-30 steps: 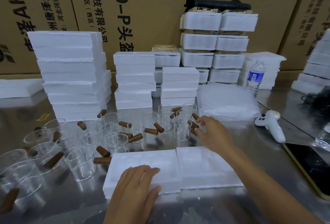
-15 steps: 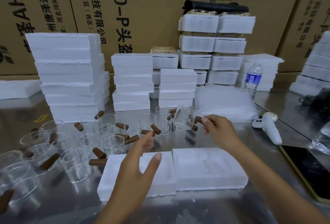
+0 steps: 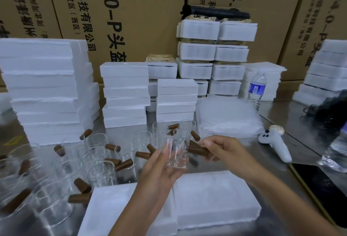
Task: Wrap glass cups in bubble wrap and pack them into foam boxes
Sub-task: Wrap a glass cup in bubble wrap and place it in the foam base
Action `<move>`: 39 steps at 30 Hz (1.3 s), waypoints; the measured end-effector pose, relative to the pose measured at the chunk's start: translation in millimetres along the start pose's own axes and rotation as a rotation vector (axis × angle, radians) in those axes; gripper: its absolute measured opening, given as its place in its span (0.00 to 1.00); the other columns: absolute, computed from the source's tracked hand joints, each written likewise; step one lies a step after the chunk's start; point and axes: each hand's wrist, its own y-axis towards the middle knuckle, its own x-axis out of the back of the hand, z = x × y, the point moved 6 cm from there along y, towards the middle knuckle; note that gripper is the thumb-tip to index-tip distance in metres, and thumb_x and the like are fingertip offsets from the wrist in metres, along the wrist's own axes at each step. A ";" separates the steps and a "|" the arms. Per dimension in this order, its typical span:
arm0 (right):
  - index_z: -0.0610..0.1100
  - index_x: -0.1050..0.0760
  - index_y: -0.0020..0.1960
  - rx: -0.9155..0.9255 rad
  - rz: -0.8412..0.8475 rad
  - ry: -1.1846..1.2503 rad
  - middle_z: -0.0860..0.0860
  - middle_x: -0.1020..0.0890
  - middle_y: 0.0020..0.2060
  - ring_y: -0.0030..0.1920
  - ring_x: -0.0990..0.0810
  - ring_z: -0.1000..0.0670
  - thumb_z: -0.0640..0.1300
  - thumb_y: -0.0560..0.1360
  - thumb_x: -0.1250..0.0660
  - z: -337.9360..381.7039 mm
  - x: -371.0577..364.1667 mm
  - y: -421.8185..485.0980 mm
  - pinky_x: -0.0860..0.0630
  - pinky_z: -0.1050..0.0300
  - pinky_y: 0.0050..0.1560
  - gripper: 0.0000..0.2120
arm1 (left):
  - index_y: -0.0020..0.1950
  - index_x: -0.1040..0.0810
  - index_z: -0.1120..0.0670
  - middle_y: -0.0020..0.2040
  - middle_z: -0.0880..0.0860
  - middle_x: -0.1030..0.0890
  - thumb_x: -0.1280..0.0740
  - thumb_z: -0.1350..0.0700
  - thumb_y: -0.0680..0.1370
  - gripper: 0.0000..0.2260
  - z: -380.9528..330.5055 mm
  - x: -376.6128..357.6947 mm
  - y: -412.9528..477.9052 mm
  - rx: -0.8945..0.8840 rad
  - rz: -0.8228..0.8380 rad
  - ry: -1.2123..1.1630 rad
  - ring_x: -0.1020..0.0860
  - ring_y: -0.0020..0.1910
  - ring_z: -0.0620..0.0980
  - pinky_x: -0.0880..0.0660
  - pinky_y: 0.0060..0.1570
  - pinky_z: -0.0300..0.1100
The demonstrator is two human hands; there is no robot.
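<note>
A clear glass cup with a brown wooden handle hangs in the air above the open foam box. My right hand pinches the handle. My left hand cups the glass from below and from the left, fingers around its body. The foam box lies open in two white halves at the table's front edge, the left half partly hidden by my left forearm. Several more glass cups with brown handles stand on the steel table to the left and behind.
A stack of bubble wrap sheets lies behind my right hand. Foam box stacks line the back, before cardboard cartons. A water bottle, a white controller and a dark phone sit at the right.
My right hand has lifted one cup by its handle out of the group and brought it towards me. My left hand left the foam box and rose to take hold of the glass.
</note>
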 end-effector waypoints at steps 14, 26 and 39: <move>0.45 0.25 0.57 -0.397 -0.212 -0.879 0.47 0.21 0.53 0.53 0.23 0.46 0.53 0.75 0.35 -122.1 50.5 116.4 0.27 0.53 0.54 0.15 | 0.57 0.22 0.55 0.46 0.52 0.15 0.34 0.53 0.67 0.19 -15.1 23.6 8.4 -0.102 -0.144 -0.222 0.16 0.48 0.52 0.19 0.40 0.42; 0.44 0.24 0.47 -0.266 -0.523 -0.750 0.49 0.22 0.43 0.42 0.26 0.49 0.52 0.77 0.37 -73.7 65.0 106.3 0.30 0.57 0.44 0.11 | 0.60 0.23 0.56 0.54 0.55 0.17 0.31 0.50 0.65 0.24 -17.4 16.9 2.4 -0.093 -0.124 -0.262 0.18 0.53 0.54 0.20 0.51 0.48; 0.48 0.23 0.43 0.265 0.146 -0.384 0.56 0.19 0.48 0.51 0.23 0.61 0.46 0.75 0.33 60.2 -51.4 -18.6 0.29 0.65 0.56 0.03 | 0.52 0.20 0.53 0.54 0.57 0.18 0.26 0.45 0.63 0.21 -66.0 -3.9 -38.7 -0.228 -0.043 -0.293 0.18 0.53 0.56 0.20 0.44 0.42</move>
